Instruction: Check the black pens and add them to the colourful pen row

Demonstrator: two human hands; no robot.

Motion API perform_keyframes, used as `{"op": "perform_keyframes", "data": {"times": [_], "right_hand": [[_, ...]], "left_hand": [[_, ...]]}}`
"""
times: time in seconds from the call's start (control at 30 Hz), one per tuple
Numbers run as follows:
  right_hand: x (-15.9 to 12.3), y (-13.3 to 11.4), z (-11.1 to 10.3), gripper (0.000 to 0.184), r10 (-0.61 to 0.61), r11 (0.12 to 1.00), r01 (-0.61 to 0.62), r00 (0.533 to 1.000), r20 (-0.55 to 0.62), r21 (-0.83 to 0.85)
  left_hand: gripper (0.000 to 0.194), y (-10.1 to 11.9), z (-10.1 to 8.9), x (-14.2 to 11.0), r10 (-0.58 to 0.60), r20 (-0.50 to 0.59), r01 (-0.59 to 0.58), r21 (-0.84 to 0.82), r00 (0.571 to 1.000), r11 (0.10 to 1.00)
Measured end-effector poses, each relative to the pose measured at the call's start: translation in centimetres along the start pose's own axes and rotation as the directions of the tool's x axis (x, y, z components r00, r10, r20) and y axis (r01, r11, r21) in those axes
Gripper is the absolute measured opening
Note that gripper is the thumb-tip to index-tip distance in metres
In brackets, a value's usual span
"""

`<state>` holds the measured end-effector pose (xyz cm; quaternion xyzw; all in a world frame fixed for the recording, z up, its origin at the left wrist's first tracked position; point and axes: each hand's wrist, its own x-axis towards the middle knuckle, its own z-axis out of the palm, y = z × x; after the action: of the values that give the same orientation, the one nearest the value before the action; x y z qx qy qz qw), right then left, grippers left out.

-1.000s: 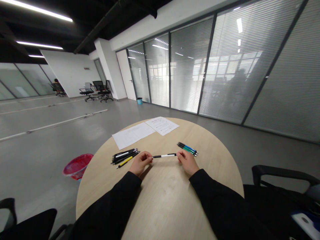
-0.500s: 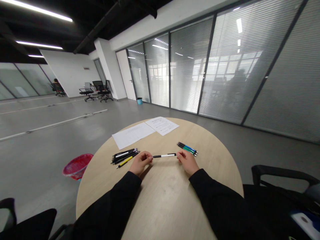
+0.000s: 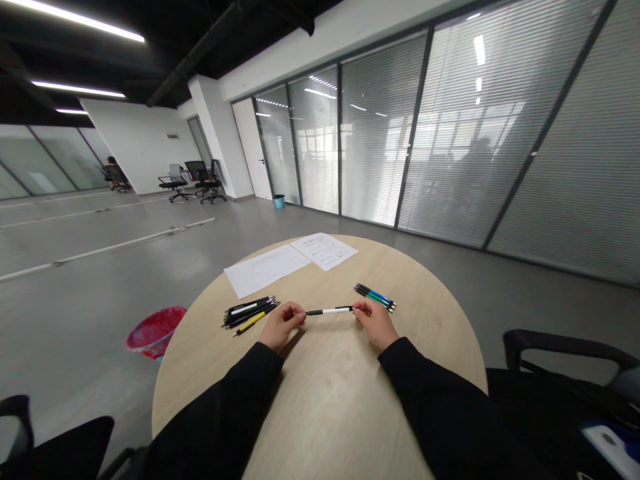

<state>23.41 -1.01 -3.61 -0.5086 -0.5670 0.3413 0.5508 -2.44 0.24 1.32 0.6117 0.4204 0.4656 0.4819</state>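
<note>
A white and black pen (image 3: 330, 311) is stretched level between my two hands, over the middle of the round table. My left hand (image 3: 283, 325) pinches its dark tip end. At the other end, my right hand (image 3: 376, 324) closes finger and thumb on the pen's clip end. Left of my left hand lies a bunch of several black pens (image 3: 249, 311), one of them with a white barrel. A yellow pen (image 3: 253, 323) lies along the near side of that bunch. Just beyond my right hand rest several blue and green pens (image 3: 375, 297), side by side.
Two sheets of paper (image 3: 267, 270) lie at the far side of the wooden table (image 3: 340, 400). A red-lined bin (image 3: 156, 332) stands on the floor at the left. An office chair (image 3: 565, 353) is close on the right, another (image 3: 65, 440) at the lower left.
</note>
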Motion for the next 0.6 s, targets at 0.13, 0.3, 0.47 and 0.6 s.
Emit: {"op": "perform_keyframes", "data": {"times": [0.13,0.3,0.47,0.6], "right_hand": [[-0.11,-0.13,0.01,0.018,-0.006,1.0,0.006,1.0,-0.007,-0.017],[-0.19,-0.31,-0.04,0.019,-0.003,0.999,0.002,1.0,-0.008,-0.039],[-0.27,-0.67,-0.14,0.02,-0.013,0.998,0.012,1.0,-0.006,-0.067],[-0.36,-0.81,-0.19,0.022,-0.024,0.996,0.023,1.0,-0.007,-0.081]], "left_hand": [[0.029,-0.07,-0.03,0.07,0.006,0.006,-0.006,0.015,1.0,1.0],[0.029,-0.19,-0.03,0.11,0.008,0.001,-0.008,0.006,1.0,1.0],[0.029,-0.11,-0.07,0.1,0.011,0.003,-0.011,0.012,1.0,1.0],[0.028,-0.07,-0.09,0.09,0.009,0.003,-0.009,0.023,1.0,1.0]]}}
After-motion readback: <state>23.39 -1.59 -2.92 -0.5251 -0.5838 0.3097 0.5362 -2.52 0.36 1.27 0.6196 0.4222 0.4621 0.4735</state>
